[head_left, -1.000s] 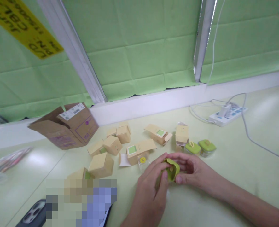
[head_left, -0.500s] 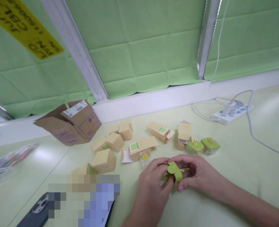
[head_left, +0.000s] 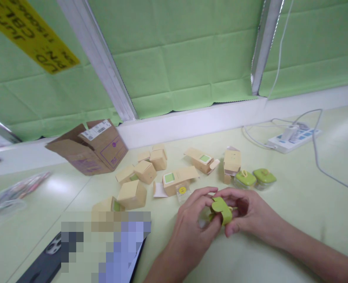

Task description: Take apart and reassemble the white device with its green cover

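Both hands are closed around one small container with a green lid point(head_left: 221, 210), held tilted above the table. My left hand point(head_left: 193, 226) grips it from the left, thumb and fingers around the body, which is mostly hidden. At the right side of the lid, beside its yellow loop, my right hand point(head_left: 247, 212) holds on with thumb and fingertips. The lid's flaps stand out from its sides. A clear packet with a yellow sticker point(head_left: 182, 190) lies just beyond my left hand. Two similar clear containers with green lids point(head_left: 245, 178) stand beyond my right hand.
Several small tan boxes point(head_left: 132, 194) lie across the table, some with open flaps. A large open carton point(head_left: 95, 151) stands at the back left. A power strip point(head_left: 293, 139) with cables sits back right. A phone point(head_left: 41, 259) and a pixelated screen point(head_left: 123, 247) are front left.
My view has shifted slightly, so the table things appear a little higher and further right. Both hands keep hold of the container, which has barely turned.
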The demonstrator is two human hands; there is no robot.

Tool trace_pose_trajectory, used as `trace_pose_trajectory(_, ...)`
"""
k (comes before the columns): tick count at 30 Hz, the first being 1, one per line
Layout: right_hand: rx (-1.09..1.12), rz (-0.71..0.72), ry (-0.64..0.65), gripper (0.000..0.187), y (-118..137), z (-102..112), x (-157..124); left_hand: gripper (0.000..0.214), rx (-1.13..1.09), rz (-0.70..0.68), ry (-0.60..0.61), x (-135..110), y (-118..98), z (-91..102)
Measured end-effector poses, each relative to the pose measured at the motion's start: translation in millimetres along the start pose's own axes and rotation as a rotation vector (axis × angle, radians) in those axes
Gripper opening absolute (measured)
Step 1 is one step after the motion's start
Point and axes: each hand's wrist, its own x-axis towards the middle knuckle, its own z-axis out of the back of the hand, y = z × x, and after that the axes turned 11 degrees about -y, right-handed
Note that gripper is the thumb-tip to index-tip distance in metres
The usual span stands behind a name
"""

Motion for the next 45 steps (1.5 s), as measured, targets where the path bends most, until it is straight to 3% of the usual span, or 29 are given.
trace_pose_trajectory(8,-0.018,0.04,0.0,0.055,2,3,3,0.022,0.061,0.004,-0.086,-2,-1,-3.0)
trace_pose_trajectory(14,-0.041,0.039,0.016,0.053,0,2,2,0.024,0.061,-0.051,-0.074,-1,-3,-1.5)
trace_pose_trajectory(26,0.096,0.038,0.079,0.058,4,0,4,0.024,0.066,-0.128,-0.128,2,-7,1.4)
trace_pose_trajectory(33,0.123,0.137,-0.08,0.051,8,28,15,0.014,0.064,0.018,-0.162,7,-2,26.0)
trace_pose_trajectory(39,0.146,0.065,-0.028,0.041,8,27,12,0.011,0.263,-0.005,-0.013,3,11,21.8)
trace_pose_trajectory(45,0.134,-0.014,-0.03,0.034,11,17,9,0.013,0.275,-0.015,0.127,-3,10,11.3)
